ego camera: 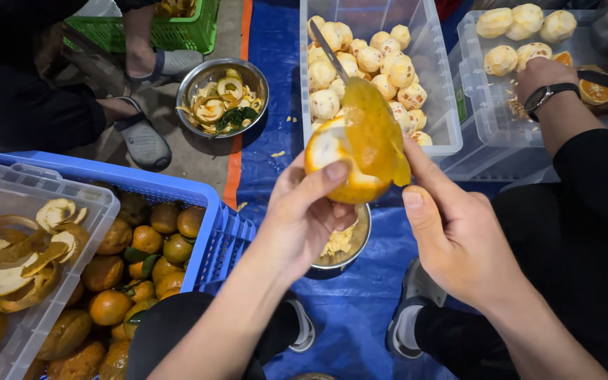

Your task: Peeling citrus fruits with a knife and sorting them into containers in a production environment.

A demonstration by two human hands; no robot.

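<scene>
Head view looks down on a blue tarp spread under everything. Left of the fingers sits a blue crate of unpeeled oranges, and beside it a clear tub of peel. Beyond the fingertips stands a clear bin of peeled fruit. Farther left of that is a metal bowl of scraps; another steel bowl lies directly under the left palm. The left hand cups a half-peeled orange, thumb pressed across its top. The right hand has its fingers closed on a knife, whose blade rises past the fruit, and its thumb lies against a hanging peel strip. A co-worker's hand with a wristwatch works far right.
</scene>
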